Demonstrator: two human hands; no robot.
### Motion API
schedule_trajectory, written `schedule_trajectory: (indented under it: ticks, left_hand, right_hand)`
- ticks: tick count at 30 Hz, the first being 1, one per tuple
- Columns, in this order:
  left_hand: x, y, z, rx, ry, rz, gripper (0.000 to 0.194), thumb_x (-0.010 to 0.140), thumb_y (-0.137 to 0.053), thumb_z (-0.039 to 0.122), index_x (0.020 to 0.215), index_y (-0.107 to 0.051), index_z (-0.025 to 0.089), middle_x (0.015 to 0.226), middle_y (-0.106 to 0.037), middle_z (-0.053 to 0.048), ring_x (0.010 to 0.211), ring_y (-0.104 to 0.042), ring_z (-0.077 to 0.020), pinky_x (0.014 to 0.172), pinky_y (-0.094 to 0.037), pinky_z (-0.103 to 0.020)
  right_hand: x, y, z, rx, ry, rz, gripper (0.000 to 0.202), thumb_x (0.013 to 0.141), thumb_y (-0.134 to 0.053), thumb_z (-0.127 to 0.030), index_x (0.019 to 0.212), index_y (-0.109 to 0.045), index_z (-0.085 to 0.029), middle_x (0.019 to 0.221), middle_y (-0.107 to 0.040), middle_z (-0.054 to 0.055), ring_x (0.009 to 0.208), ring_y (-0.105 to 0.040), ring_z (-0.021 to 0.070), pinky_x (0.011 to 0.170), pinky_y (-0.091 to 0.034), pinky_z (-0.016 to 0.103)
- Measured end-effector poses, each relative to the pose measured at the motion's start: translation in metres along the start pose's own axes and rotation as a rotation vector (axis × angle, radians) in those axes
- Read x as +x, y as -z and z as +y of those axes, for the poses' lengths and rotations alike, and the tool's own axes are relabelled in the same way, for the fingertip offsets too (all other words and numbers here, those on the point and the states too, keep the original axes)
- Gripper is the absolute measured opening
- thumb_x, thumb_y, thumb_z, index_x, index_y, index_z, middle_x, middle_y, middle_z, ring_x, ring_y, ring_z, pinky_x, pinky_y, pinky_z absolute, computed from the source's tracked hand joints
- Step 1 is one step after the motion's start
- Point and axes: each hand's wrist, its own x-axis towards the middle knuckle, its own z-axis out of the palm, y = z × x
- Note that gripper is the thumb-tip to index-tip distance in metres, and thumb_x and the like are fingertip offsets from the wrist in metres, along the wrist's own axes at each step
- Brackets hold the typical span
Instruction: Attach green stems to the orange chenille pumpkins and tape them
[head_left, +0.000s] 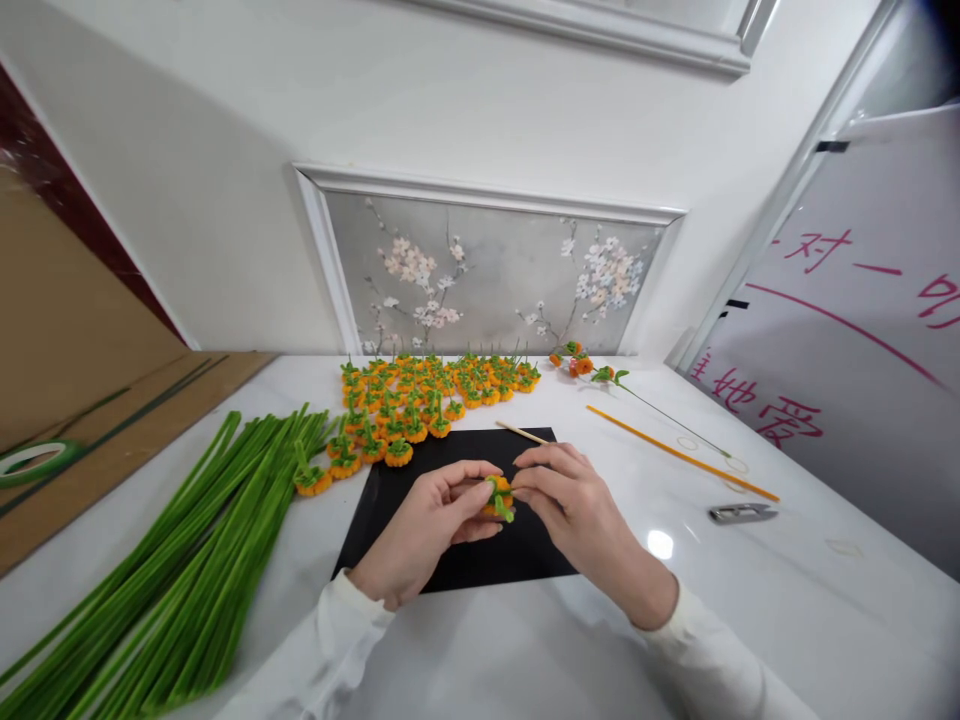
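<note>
We see the left hand (436, 522) pinching a small orange-and-green piece (496, 498) just below the centre of the frame, over the black mat (484, 568). The right hand (581, 508) has its fingertips at the piece's right edge; we cannot tell whether they grip it. Similar orange-and-green pieces (411, 424) stand in rows above, green fuzzy stems (217, 570) lie lower left, and we find snips (742, 513) at right.
</note>
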Motion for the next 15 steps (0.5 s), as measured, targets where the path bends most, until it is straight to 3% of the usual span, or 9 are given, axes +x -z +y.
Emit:
schedule_trajectory:
  ticks: [10,15]
  left_hand:
    - [0.0017,-0.001,0.0,-0.016,-0.079,0.015,0.016,0.077,-0.069,0.03,0.09,-0.066,0.02,0.081,-0.067,0.0,0.077,-0.063,-0.0119,0.074,-0.052,-0.022]
    - [0.0024,-0.0017,-0.0018,-0.003,-0.074,0.039,0.017,0.077,-0.068,0.03,0.089,-0.066,0.019,0.078,-0.067,0.0,0.077,-0.063,-0.0124,0.076,-0.052,-0.023]
  right_hand:
    - [0.0005,0.0063,-0.0033,-0.2,0.107,0.07,0.019,0.088,-0.056,-0.012,0.09,-0.069,-0.024,0.101,-0.067,0.005,0.1,-0.054,0.0211,0.082,-0.04,0.036]
    - [-0.0007,0.0089,-0.0065,-0.324,0.16,0.072,0.02,0.089,-0.054,-0.011,0.091,-0.068,-0.024,0.097,-0.066,0.004,0.092,-0.054,0.0197,0.076,-0.036,0.035]
